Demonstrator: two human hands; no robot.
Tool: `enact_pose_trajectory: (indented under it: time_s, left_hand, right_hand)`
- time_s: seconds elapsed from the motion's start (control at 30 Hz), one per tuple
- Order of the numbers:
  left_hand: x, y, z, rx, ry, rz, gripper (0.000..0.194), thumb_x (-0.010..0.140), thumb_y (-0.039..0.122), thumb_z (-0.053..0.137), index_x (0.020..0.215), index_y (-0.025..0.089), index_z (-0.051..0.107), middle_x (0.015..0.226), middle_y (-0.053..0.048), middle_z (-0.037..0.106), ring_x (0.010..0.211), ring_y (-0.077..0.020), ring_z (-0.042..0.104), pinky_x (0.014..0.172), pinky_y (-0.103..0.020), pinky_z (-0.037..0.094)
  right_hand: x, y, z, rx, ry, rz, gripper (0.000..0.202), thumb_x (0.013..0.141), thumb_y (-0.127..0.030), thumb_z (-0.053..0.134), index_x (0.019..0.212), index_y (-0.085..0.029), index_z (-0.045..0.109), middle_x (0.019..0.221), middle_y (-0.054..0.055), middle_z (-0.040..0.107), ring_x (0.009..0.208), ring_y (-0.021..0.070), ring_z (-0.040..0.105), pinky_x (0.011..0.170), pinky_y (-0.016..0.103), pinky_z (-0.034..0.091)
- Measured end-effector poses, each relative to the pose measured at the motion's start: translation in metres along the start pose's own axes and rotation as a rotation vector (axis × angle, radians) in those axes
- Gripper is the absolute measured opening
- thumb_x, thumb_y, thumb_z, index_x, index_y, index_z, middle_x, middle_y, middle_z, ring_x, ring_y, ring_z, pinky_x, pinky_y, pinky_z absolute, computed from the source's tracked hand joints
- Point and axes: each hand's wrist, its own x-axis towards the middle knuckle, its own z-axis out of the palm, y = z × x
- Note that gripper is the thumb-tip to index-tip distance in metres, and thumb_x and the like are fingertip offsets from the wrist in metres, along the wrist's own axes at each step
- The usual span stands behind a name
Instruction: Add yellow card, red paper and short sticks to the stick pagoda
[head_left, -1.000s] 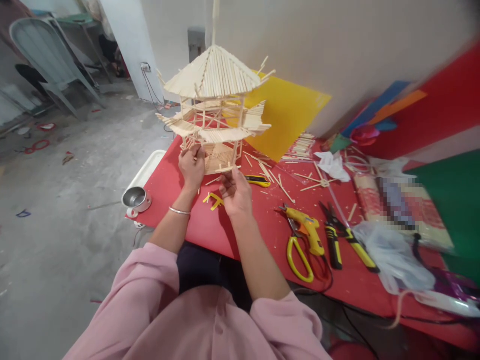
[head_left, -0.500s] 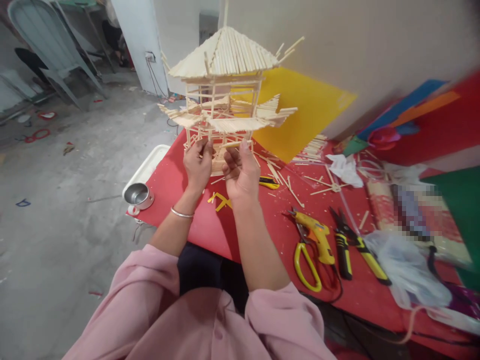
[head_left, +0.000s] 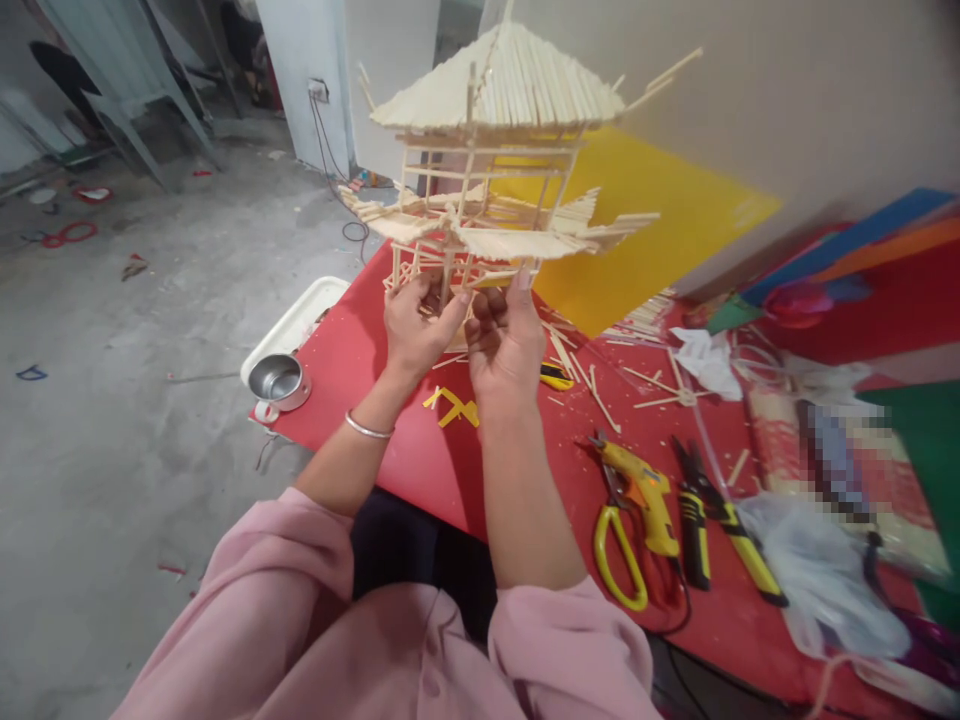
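Observation:
A two-tiered stick pagoda model [head_left: 525,90] stands upright at the back of the red table [head_left: 405,460]. My left hand [head_left: 420,325], with a silver bangle at the wrist, has its fingers closed round a post at the model's lower front. Beside it, my right hand [head_left: 506,335] is closed, its thumb and fingers pinching a thin stick [head_left: 495,280] just under the lower roof. Small yellow strips [head_left: 454,408] lie on the table below my hands.
At the right lie yellow-handled scissors [head_left: 619,560], a yellow glue gun [head_left: 649,490], pliers [head_left: 697,540], loose sticks [head_left: 592,380] and a plastic bag [head_left: 832,570]. A metal cup [head_left: 281,382] and white tray [head_left: 300,320] sit at the left edge.
The view has shifted, and the model looks larger and turned slightly. My left thumb has stretched rightward, closer to my right hand. My right hand still holds the thin stick.

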Motion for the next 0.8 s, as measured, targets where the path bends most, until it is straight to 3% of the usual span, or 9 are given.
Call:
enact_pose_trajectory:
  time_s: [0.2, 0.47, 0.63, 0.8]
  left_hand:
    - [0.002, 0.0, 0.002, -0.037, 0.035, -0.004, 0.04, 0.079, 0.058, 0.078, 0.096, 0.022, 0.072, 0.079, -0.002, 0.071, 0.082, -0.0199, 0.069, 0.081, -0.037, 0.05]
    - [0.007, 0.006, 0.007, -0.115, 0.094, -0.024, 0.046, 0.078, 0.068, 0.073, 0.08, 0.022, 0.07, 0.062, 0.001, 0.06, 0.06, -0.0132, 0.051, 0.061, -0.034, 0.041]
    - [0.007, 0.01, 0.006, -0.189, 0.071, -0.104, 0.041, 0.079, 0.06, 0.077, 0.085, 0.021, 0.07, 0.069, -0.002, 0.064, 0.072, -0.017, 0.06, 0.065, -0.035, 0.043]
    - [0.009, 0.013, 0.004, -0.186, 0.092, -0.143, 0.033, 0.076, 0.053, 0.083, 0.082, 0.023, 0.071, 0.072, -0.002, 0.065, 0.077, -0.0185, 0.064, 0.065, -0.034, 0.046]
  right_hand:
    - [0.003, 0.004, 0.003, -0.004, -0.031, -0.028, 0.018, 0.086, -0.041, 0.07, 0.09, -0.025, 0.064, 0.082, -0.004, 0.072, 0.075, 0.0112, 0.072, 0.057, 0.02, 0.056]
    - [0.006, 0.006, 0.009, 0.051, -0.058, -0.033, 0.018, 0.086, -0.035, 0.071, 0.091, -0.026, 0.057, 0.084, -0.007, 0.07, 0.073, 0.007, 0.071, 0.053, 0.014, 0.052]
    - [0.014, 0.016, 0.004, -0.008, -0.083, -0.079, 0.023, 0.088, -0.043, 0.069, 0.096, -0.026, 0.057, 0.093, -0.004, 0.073, 0.087, 0.0134, 0.076, 0.062, 0.022, 0.061]
    - [0.018, 0.015, 0.006, 0.031, -0.054, -0.036, 0.019, 0.088, -0.038, 0.07, 0.094, -0.025, 0.058, 0.096, -0.003, 0.075, 0.091, 0.0137, 0.075, 0.068, 0.025, 0.064]
